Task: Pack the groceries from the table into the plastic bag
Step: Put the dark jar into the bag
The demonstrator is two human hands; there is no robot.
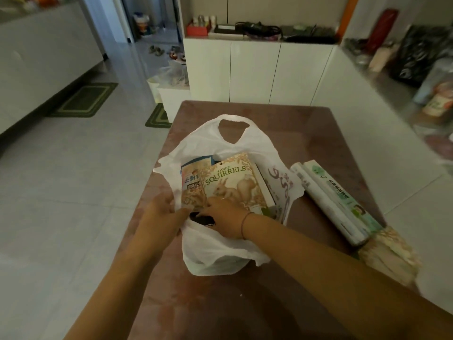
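A white plastic bag (215, 251) lies open on the brown table (326, 133). Inside it sit a beige "Three Squirrels" packet (232, 180) and a smaller snack packet (191, 185) to its left. My left hand (161, 214) grips the bag's near left rim. My right hand (225, 217) reaches into the bag's mouth, fingers curled over a dark item (199, 218) that is mostly hidden. Two long rolled packages (335, 202) lie on the table right of the bag, with a beige crinkled packet (389, 251) at their near end.
White cabinets (255, 69) stand behind the table, and a cluttered counter (404, 69) runs along the right. Tiled floor with green mats (85, 99) lies to the left. The table's near part (220, 310) is bare.
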